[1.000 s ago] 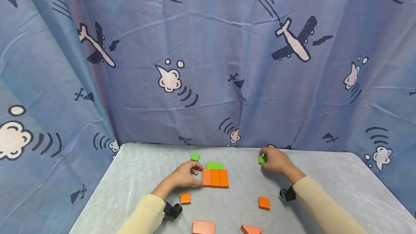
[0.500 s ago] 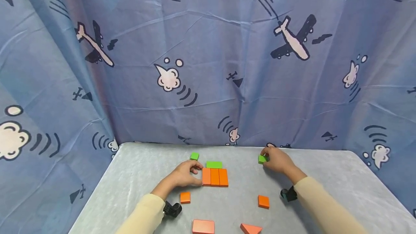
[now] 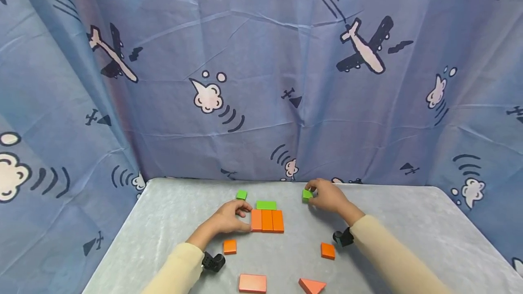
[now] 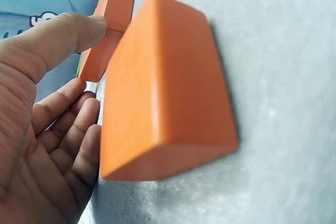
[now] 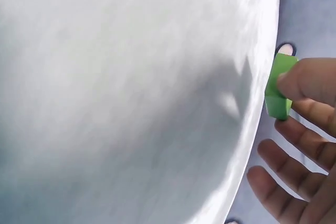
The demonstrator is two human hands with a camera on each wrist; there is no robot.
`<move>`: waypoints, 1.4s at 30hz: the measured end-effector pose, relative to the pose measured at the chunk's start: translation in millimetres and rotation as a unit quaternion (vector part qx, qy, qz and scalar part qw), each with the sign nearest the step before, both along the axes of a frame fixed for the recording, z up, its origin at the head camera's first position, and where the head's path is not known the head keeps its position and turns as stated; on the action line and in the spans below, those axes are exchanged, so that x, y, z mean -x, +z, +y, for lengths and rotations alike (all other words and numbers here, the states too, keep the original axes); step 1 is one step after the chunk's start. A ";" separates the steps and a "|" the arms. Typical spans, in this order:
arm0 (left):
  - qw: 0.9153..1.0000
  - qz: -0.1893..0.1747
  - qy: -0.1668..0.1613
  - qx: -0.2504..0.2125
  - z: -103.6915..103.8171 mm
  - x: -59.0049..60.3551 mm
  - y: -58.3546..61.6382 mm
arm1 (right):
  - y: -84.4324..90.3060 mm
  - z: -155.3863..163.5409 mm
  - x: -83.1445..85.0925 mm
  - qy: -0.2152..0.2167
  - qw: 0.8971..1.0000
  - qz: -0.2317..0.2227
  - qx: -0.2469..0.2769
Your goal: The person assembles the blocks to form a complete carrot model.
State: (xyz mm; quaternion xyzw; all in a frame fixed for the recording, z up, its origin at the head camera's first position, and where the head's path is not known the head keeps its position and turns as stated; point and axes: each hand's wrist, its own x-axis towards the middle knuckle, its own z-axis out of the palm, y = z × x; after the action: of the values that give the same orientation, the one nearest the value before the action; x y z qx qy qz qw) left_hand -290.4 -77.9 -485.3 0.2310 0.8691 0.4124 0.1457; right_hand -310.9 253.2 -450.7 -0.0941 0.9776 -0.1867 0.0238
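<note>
My left hand (image 3: 231, 217) is at the left side of a row of three orange rectangular blocks (image 3: 267, 221). Its thumb and a fingertip rest at the near and far ends of the leftmost, paler block (image 3: 256, 220). In the left wrist view the thumb overlaps that row. My right hand (image 3: 329, 195) pinches a small green block (image 3: 307, 195) between thumb and index finger, to the right of the row; the right wrist view shows this green block (image 5: 279, 86) with the other fingers spread below it. Behind the orange row lies a green rectangular block (image 3: 266, 205).
A small green block (image 3: 242, 194) lies at the back left. Nearer are two small orange blocks, one left (image 3: 229, 247) and one right (image 3: 328, 251), a salmon rectangular block (image 3: 252, 283) and a triangular block (image 3: 312, 285). A patterned blue curtain (image 3: 261, 76) hangs behind the table (image 3: 388, 203).
The right hand has moved left with the green block, closer to the orange row. The left hand stays at the row, and the head view has shifted slightly.
</note>
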 end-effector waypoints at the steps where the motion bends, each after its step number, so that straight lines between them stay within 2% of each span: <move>1: 1.000 0.001 0.000 0.001 -0.7 -0.2 -0.5 | 0.0 -4.7 1.0 0.001 1.000 -0.001 0.004; 5: 1.000 0.002 0.001 0.004 -2.0 0.3 -2.4 | -1.4 -20.6 5.2 0.015 1.000 0.007 0.018; 12: 1.000 0.002 0.004 0.009 -1.2 3.3 -2.9 | -3.8 -43.1 11.7 0.067 0.996 0.011 0.059; 19: 1.000 0.003 0.004 0.005 -1.7 4.0 -2.1 | -6.9 -59.1 16.1 0.060 0.997 -0.007 0.046; 33: 1.000 0.004 0.001 0.002 -2.1 4.8 -3.6 | -13.7 -70.9 19.4 0.062 0.998 -0.002 -0.005; 42: 1.000 0.004 0.003 0.005 -2.0 4.2 -3.0 | -14.2 -74.5 19.8 0.064 0.998 -0.003 -0.012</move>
State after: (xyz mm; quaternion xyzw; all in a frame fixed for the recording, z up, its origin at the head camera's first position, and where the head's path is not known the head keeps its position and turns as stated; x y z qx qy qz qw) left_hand -294.5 -79.9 -488.4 0.2291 0.8722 0.4080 0.1422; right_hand -330.7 178.8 -464.9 -0.1553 0.9718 -0.1731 0.0396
